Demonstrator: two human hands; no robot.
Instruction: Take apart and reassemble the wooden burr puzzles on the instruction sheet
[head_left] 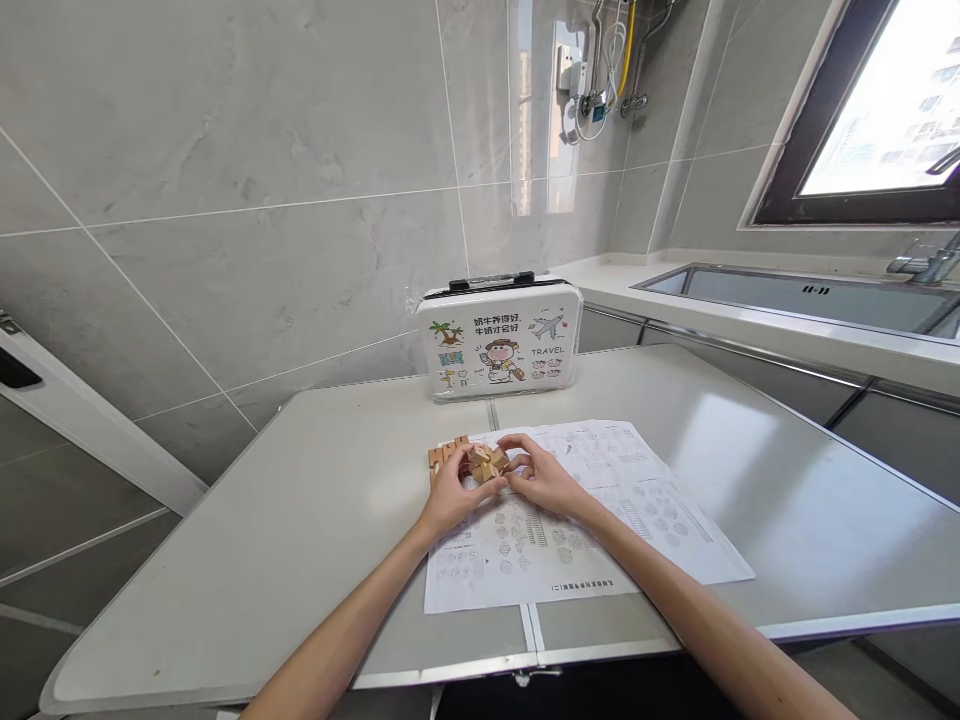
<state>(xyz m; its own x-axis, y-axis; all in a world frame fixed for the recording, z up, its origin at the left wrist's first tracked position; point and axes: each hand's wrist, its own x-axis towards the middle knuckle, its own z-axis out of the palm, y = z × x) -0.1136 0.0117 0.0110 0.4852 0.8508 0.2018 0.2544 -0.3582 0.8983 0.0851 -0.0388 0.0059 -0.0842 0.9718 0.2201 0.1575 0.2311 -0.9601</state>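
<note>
Between my two hands is a wooden burr puzzle point(487, 463), made of interlocking light-brown blocks, held above a printed sheet. My left hand point(455, 492) grips it from the left, thumb along its near side. From the right, the fingers and thumb of my right hand point(541, 476) close on it. Just beyond my left hand lie several notched wooden pieces point(450, 447), partly hidden by that hand. The white instruction sheet point(600, 540), covered with small diagrams, spreads out under both hands.
A white cartoon-printed case point(501, 340) with a black handle stands at the table's back edge. The folding table point(352, 480) has a seam down its middle. A counter with a sink point(795, 290) runs along the right. Behind is a grey tiled wall point(300, 120).
</note>
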